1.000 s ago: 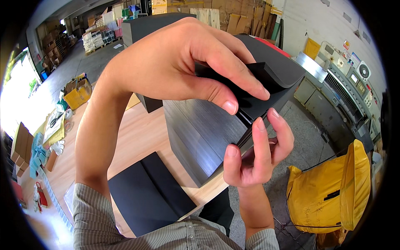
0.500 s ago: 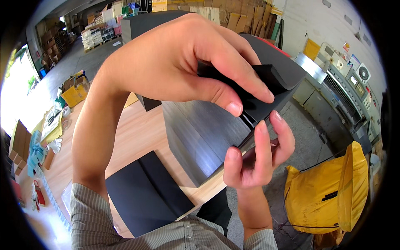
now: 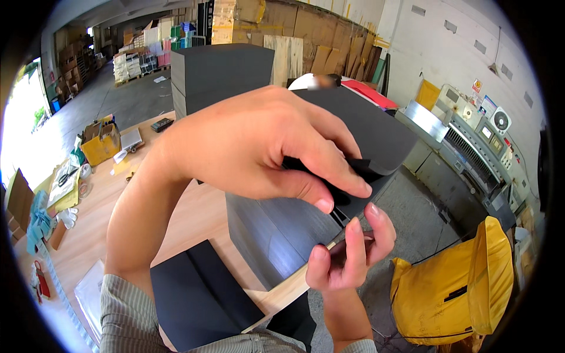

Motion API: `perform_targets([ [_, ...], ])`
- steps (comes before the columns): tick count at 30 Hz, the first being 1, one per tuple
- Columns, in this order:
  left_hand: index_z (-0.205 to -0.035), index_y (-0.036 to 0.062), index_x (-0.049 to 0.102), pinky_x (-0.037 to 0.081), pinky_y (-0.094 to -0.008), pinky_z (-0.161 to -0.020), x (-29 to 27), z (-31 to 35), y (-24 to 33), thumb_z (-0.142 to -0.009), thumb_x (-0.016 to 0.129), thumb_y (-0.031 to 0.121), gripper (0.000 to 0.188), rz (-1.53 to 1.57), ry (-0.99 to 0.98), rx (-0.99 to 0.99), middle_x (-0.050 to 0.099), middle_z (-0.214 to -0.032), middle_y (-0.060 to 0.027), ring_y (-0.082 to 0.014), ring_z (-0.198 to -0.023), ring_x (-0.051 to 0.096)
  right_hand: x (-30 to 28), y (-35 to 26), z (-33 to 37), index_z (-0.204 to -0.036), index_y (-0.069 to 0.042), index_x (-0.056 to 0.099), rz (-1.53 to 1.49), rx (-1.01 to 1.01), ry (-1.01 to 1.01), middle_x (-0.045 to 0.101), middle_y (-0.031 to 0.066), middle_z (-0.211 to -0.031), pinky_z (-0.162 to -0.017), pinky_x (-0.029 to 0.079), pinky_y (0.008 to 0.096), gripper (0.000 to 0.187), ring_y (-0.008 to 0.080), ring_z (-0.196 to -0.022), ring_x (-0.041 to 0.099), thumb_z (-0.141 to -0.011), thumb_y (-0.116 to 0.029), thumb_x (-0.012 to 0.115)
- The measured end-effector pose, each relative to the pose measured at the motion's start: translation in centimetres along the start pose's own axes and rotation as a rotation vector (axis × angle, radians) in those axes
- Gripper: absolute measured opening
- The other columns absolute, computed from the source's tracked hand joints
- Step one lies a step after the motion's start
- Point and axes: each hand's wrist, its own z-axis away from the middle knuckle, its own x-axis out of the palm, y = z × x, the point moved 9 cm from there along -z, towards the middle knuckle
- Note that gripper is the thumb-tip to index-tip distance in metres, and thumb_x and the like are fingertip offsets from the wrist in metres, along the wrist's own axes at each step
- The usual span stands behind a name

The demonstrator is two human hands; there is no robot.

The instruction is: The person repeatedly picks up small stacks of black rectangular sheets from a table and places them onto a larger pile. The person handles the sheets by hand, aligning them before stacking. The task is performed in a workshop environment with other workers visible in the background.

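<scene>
A thick stack of black card sheets (image 3: 276, 235) stands on the wooden table, its layered side facing me. My left hand (image 3: 259, 147) arches over its top, thumb and forefinger closed on the black sheets (image 3: 353, 170) at the near right corner, where an edge curls up. What the other left fingers touch is hidden. Just below that corner, my right hand (image 3: 353, 253) is turned palm up, its fingers bent and apart, with nothing visible in them. A folded black card piece (image 3: 203, 288) lies on the table at the near left, beside my left sleeve.
Another tall black stack (image 3: 223, 73) rises behind my left hand. Scissors (image 3: 69, 175), a yellow box (image 3: 101, 144) and gloves (image 3: 67, 217) lie along the left. A yellow sack (image 3: 456, 288) stands right of the table, with a machine (image 3: 471, 141) farther back.
The view has tilted up, so everything sits lower and a blurred person shows behind the stack. The curled sheet edge stands less high. Both hands keep nearly the same pose at the corner.
</scene>
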Motion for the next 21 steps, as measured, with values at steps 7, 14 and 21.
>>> perform_targets([
  [7,-0.118,0.0144,0.079,0.057,-0.0316,-0.072,0.04,-0.08,-0.09,-0.084,0.081,0.017,0.034,-0.039,0.007,0.007,0.072,-0.119,-0.0194,-0.0276,-0.086,0.071,-0.09,0.10,0.14,-0.134,-0.016,0.062,0.014,-0.004,-0.011,0.049,0.0154,-0.140,-0.095,0.043,0.0434,0.045,0.0342,-0.118,0.049,-0.092,-0.031,0.067],
  [14,-0.118,0.0185,0.080,0.056,-0.0297,-0.068,-0.12,0.14,0.09,-0.084,0.082,0.020,0.034,-0.082,0.026,0.006,0.073,-0.118,-0.0149,-0.0246,-0.082,0.072,0.03,-0.05,0.08,-0.134,-0.016,0.062,-0.001,-0.007,-0.009,0.049,0.0148,-0.139,-0.094,0.043,0.0438,0.046,0.0341,-0.118,0.049,-0.091,-0.030,0.069],
  [21,-0.117,0.0191,0.080,0.056,-0.0292,-0.066,-0.04,0.10,0.04,-0.084,0.081,0.021,0.033,-0.092,0.034,0.023,0.074,-0.117,-0.0139,-0.0237,-0.081,0.072,-0.02,0.01,0.22,-0.134,-0.016,0.061,-0.004,0.001,-0.021,0.049,0.0154,-0.140,-0.094,0.044,0.0440,0.047,0.0345,-0.119,0.048,-0.090,-0.029,0.069],
])
